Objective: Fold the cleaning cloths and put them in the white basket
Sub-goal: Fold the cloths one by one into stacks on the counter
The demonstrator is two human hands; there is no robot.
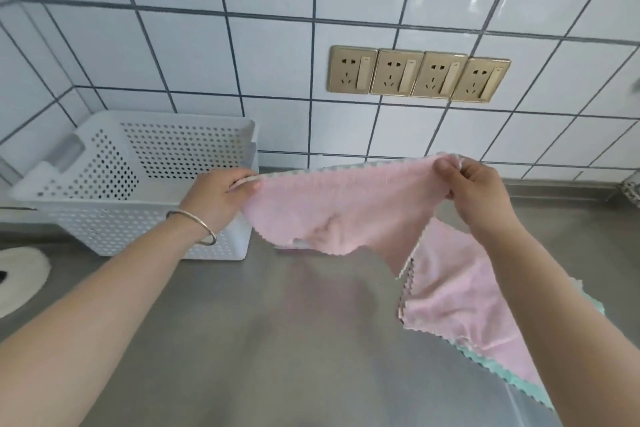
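**Pink cloth held up by two corners**

We see the left hand (221, 198) pinching one top corner of a pink cloth (332, 204), and the right hand (474, 198) pinching the other, both grips closed on its edge. The cloth hangs stretched between them above the grey table (277, 340), its lower edge sagging just over the surface. The white basket (145, 218) stands on the table to the left, against the tiled wall, close behind the left hand; we see nothing in it. A pile of cloths (460, 308), pink over green, lies on the table under the right forearm. Four gold sockets (417, 74) sit on the wall. We can read no writing anywhere.
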